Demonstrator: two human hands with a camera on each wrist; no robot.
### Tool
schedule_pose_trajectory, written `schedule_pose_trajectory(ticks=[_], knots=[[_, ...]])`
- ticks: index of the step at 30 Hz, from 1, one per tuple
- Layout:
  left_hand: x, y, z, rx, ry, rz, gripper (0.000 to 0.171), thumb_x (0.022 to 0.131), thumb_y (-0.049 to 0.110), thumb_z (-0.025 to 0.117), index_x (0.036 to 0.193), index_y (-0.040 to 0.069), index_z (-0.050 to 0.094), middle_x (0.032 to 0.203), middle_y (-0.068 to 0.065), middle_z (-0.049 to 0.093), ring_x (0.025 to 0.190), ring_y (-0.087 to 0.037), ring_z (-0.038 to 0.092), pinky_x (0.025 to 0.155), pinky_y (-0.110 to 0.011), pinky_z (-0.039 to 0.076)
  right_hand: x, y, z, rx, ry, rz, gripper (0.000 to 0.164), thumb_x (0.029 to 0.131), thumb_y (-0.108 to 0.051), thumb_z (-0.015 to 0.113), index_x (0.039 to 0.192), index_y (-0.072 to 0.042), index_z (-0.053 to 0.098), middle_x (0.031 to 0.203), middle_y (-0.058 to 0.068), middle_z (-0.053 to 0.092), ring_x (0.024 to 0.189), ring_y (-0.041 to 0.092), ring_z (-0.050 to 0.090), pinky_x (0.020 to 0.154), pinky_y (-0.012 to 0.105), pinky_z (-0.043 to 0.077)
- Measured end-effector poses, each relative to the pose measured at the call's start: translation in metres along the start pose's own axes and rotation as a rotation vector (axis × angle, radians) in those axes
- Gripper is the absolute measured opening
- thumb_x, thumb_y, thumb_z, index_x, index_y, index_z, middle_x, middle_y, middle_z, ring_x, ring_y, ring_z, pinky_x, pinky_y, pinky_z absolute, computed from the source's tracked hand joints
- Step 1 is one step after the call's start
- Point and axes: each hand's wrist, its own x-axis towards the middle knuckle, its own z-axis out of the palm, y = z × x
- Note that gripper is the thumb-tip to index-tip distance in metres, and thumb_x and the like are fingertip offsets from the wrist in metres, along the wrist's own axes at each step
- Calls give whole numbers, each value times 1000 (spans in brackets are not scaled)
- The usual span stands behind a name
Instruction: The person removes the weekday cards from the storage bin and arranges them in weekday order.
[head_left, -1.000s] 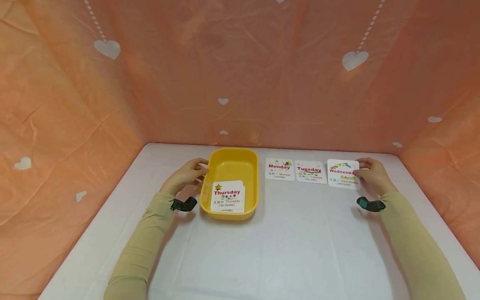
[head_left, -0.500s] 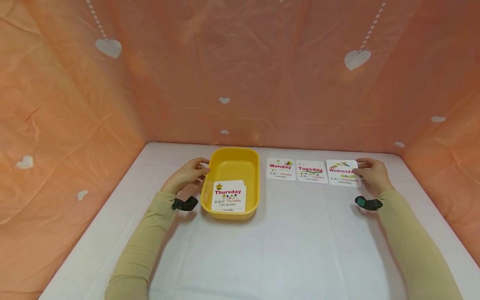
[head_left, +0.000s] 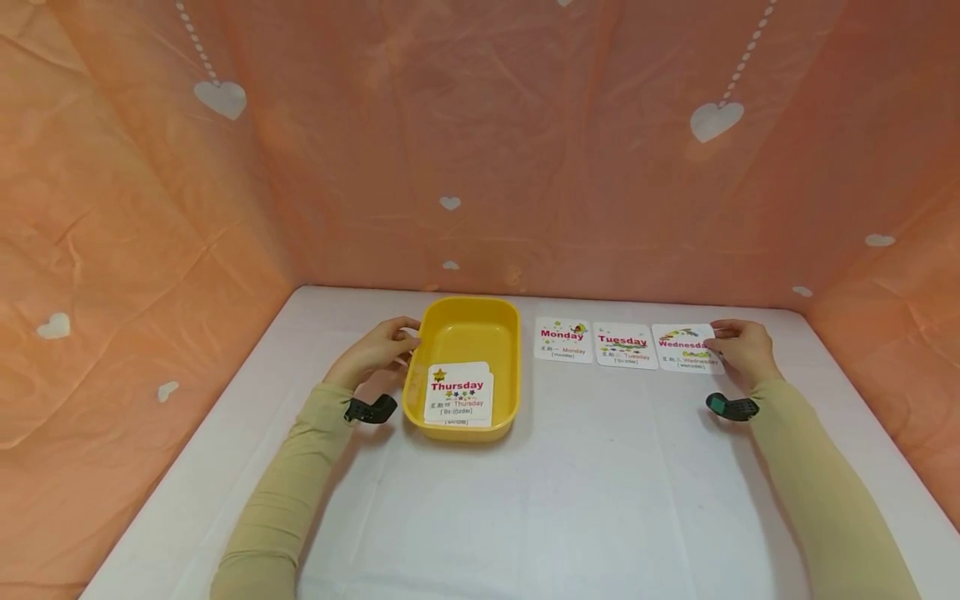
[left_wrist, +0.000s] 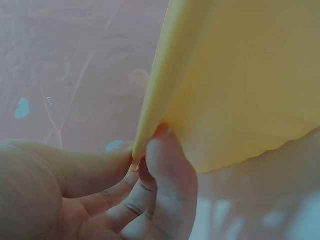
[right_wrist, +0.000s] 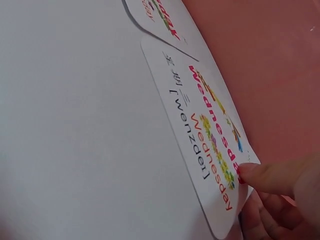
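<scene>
My left hand (head_left: pixel 375 352) pinches the left rim of a yellow plastic tray (head_left: pixel 513 367), thumb and forefinger on the tray wall (left_wrist: pixel 240 85) in the left wrist view. Inside the tray's near end lies a Thursday card (head_left: pixel 459 396) on top of at least one more card. At the right, my right hand (head_left: pixel 742 350) holds the right edge of the Wednesday card (head_left: pixel 682 348) between thumb and fingers. In the right wrist view the thumb (right_wrist: pixel 265 175) covers the last letters of the card's pink word. This card lies beside the Tuesday card (head_left: pixel 626 346), edges nearly meeting.
A Monday card (head_left: pixel 562 340) lies left of the Tuesday card, and the three form a row near the table's back edge. White cloth covers the table (head_left: pixel 570 500). An orange curtain with white hearts (head_left: pixel 480 150) encloses the back and sides.
My right hand has slid the Wednesday card left, closing the gap to the Tuesday card and setting it level with the row. The left hand keeps its hold on the tray.
</scene>
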Motion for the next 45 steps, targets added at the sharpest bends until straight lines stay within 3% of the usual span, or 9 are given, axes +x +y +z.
schedule_pose_trajectory(ticks=[8,24,33,39,45], knots=[[-1,0,1,-3,4,-3,42,101,13,49,139,-1,38,109,-26,58,82,-25,62,71,-35,53,0,-2,3,11,10,33,47,89,-6,64,131,11,49,113,20,51,96,23,46,63,11,41],[-4,1,3,-14,27,2,41,101,14,49,138,1,39,111,-25,58,87,-29,61,77,-41,53,-5,-7,4,-66,54,-34,42,86,-3,64,124,15,53,109,27,57,95,26,51,68,18,39],[-2,2,3,-1,18,-2,40,101,15,50,137,2,40,109,-22,60,83,-26,62,75,-38,52,-8,-4,4,-67,86,-62,41,85,-7,69,120,12,58,102,19,60,87,18,51,67,16,39],[-2,1,3,10,19,-1,40,101,16,50,137,2,41,109,-22,61,84,-26,62,78,-41,52,-15,-13,3,75,91,-28,44,95,-18,58,130,8,52,114,20,55,91,18,50,64,12,42],[-2,1,3,8,19,-12,41,100,15,50,138,2,40,109,-22,59,84,-27,62,76,-40,52,-21,-49,5,271,-11,-89,51,101,-27,46,136,9,43,123,18,51,97,9,57,88,21,47]])
